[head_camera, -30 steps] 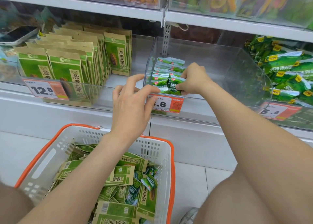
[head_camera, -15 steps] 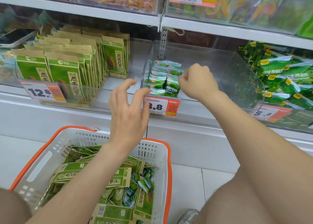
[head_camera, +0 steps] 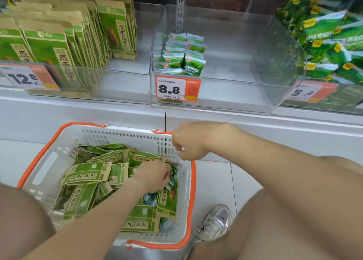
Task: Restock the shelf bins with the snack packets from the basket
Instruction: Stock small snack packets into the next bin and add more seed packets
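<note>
Hands (head_camera: 153, 176) (head_camera: 188, 141) at basket (head_camera: 46, 167) beneath tag (head_camera: 177, 88) reading "8.8".

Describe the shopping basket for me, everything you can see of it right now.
The basket is white plastic with slotted, perforated walls, a long handle slot in its left wall and an orange rim. It stands upright on the tiled floor below the shelf. Green and kraft snack packets lie heaped in it, with small glossy packets by the right wall. The left hand reaches in among them. The right hand, fingers curled, is at the far right corner; whether it touches the basket is unclear.
</note>
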A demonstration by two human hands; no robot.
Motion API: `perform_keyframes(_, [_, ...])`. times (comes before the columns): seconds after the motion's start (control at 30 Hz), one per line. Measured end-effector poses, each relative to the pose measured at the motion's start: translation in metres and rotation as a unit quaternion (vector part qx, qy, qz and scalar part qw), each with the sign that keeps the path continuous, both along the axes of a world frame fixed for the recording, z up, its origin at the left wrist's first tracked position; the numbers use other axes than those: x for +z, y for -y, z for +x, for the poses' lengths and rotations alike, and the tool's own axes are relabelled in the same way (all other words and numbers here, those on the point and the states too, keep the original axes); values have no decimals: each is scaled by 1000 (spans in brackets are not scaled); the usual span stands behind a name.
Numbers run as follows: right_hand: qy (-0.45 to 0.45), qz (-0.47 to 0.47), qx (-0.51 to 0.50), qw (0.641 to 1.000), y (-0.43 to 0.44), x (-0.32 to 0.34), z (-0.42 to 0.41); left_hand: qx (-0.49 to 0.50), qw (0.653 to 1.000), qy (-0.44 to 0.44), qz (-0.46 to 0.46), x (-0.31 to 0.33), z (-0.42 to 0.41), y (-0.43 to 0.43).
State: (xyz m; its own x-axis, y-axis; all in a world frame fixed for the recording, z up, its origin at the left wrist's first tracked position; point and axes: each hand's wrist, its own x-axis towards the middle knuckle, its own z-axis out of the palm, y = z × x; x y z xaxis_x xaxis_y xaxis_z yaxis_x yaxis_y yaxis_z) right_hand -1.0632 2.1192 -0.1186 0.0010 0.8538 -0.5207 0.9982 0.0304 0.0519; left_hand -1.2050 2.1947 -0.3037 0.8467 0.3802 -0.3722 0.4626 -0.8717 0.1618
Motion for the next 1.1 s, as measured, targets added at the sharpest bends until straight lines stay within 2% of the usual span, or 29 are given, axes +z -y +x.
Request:
perform_keyframes(0.07, [7,-19,7,1000,-1,-3,-1,-44,996,-80,17,-28,-3,9])
perform_keyframes(0.17, [0,-18,2,1000,-6,-7,2,-89,984,-152,10,-56,-4,16])
perform_keyframes(0.27, [-10,-17,-11,1000,-11,-7,5,-118,975,-190,2,-64,2,21])
perform_keyframes(0.37, [-13,-15,-5,1000,-13,-8,7,-129,974,-184,9,-66,2,25])
perform_keyframes(0.5, [-2,-28,4,1000,-13,-9,9,-65,994,-92,-1,-68,1,22])
perform_keyframes(0.6, [0,-38,-1,999,-14,-3,8,21,994,-10,-103,-53,3,13])
perform_keyframes(0.77, [-12,-35,-37,999,-19,9,13,98,939,32,-328,23,14,-10])
perform_keyframes(0.87, [15,-56,-63,996,-16,24,20,116,916,83,-375,79,15,-25])
perform_keyframes(0.97, [40,-114,-75,990,-7,39,28,83,907,160,-381,132,11,-36])
perform_keyframes(1.03, [-39,-95,-105,989,-3,46,33,70,893,211,-391,161,7,-40])
perform_keyframes(1.1, [-194,-41,-149,969,-3,51,37,77,883,262,-382,184,2,-42])
